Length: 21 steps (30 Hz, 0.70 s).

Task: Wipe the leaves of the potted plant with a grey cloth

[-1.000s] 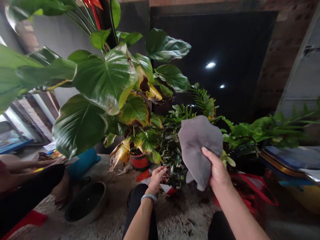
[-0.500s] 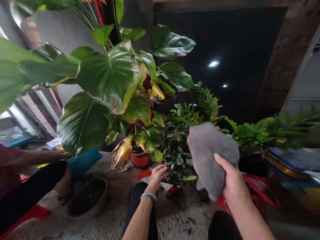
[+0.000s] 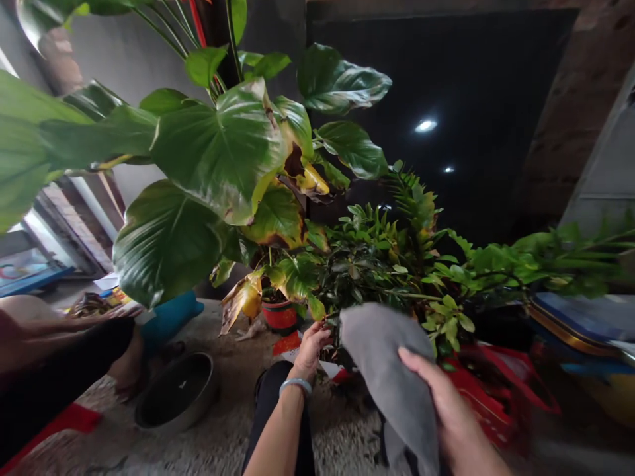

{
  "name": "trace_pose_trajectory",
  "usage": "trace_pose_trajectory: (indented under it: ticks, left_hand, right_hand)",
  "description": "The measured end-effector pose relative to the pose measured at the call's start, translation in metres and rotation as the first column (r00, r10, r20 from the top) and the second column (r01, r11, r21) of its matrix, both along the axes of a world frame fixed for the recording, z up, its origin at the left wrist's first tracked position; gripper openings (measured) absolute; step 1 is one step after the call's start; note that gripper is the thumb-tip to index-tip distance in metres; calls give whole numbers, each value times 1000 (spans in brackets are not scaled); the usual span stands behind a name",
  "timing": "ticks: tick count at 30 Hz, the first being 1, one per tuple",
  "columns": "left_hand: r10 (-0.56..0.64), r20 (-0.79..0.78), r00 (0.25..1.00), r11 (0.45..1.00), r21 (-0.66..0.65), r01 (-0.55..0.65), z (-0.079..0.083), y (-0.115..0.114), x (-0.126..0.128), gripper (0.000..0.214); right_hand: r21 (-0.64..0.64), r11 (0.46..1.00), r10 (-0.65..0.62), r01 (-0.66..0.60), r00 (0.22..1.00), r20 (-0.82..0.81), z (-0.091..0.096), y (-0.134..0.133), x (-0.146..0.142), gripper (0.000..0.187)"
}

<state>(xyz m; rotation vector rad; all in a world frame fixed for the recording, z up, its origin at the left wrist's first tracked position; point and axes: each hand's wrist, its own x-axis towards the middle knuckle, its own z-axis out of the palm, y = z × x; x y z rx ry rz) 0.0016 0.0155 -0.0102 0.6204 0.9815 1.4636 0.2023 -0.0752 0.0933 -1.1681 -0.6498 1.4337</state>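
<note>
My right hand (image 3: 446, 413) grips a grey cloth (image 3: 391, 380), held low in front of a small dark-leaved potted plant (image 3: 367, 271). My left hand (image 3: 312, 347), with a pale bracelet on the wrist, is closed on a low stem or leaf of that plant at its left side. Behind it a big-leaved plant (image 3: 218, 152) with yellowing, brown-edged leaves rises from a red pot (image 3: 278, 316). My knees in dark trousers show at the bottom.
A dark metal bowl (image 3: 176, 396) lies on the floor at the left. Another person sits at the far left, an arm (image 3: 54, 327) stretched out. A teal container (image 3: 169, 316) stands behind the bowl. Red bags (image 3: 496, 390) and a yellow tub (image 3: 595, 377) crowd the right.
My right hand has brought the grey cloth down and left, from in front of the plant's upper leaves to below them. My left hand stays on the plant.
</note>
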Motion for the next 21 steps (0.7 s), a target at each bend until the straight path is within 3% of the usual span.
trace_pose_trajectory:
  ticks: [3, 5, 7, 9, 12, 14, 17, 19, 21]
  left_hand:
    - [-21, 12, 1000, 1000, -8, 21, -1, -2, 4, 35]
    - [-21, 22, 1000, 1000, -9, 22, -2, -2, 4, 36]
    - [-52, 23, 998, 999, -1, 52, -2, -2, 4, 31]
    - [-80, 17, 997, 997, 3, 80, -2, -2, 1, 24]
    - [-98, 17, 995, 995, -5, 98, -1, -3, -5, 33]
    - [-108, 22, 994, 994, -16, 109, -1, -4, -10, 41]
    - [-127, 12, 992, 992, -15, 127, -4, -4, -14, 40]
    - [-143, 29, 989, 989, -15, 144, -6, -4, -15, 43]
    - [-178, 71, 982, 984, -21, 179, -6, -4, -14, 56]
  right_hand:
    - [114, 987, -99, 113, 988, -119, 47, 34, -17, 42]
    - [200, 975, -69, 93, 990, -123, 58, 59, -35, 44]
    - [176, 984, 44, -40, 999, -19, 48, 70, -52, 39]
    - [85, 986, 134, -145, 983, 125, 23, 64, -58, 30]
    - [-3, 983, 173, -181, 934, 312, -11, 36, -43, 24]
    - [-11, 969, 231, -248, 887, 400, -13, 21, -25, 27]
    - [105, 948, 215, -301, 847, 487, 18, 24, -13, 30]
    - [284, 925, 79, -252, 860, 505, 45, 41, -23, 29]
    - [421, 884, -24, -201, 882, 470, 60, 60, -42, 25]
